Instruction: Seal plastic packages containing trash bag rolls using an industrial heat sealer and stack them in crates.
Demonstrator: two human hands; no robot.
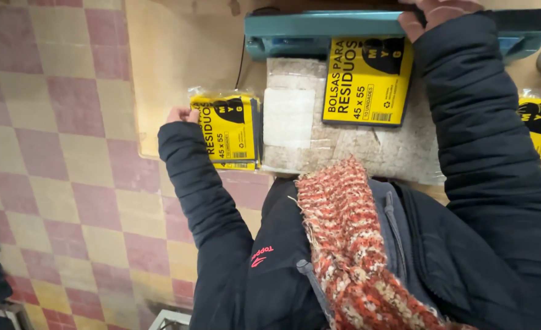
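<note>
1. Teal metal, the sealer bar [325, 27] lay crosswise at the counter's [172, 55] far edge; our right hand [432, 15] pressed on it, fingers together.
2. One yellow packet [365, 82] sat under it, long axis pointing away.
3. Our left hand [182, 114] touched a second packet [230, 131] just beside it; finger state hidden.

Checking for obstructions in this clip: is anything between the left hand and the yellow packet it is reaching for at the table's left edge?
Nothing visible. The left hand already touches the yellow packet at its left edge. The right hand rests on the teal sealer bar.
</note>
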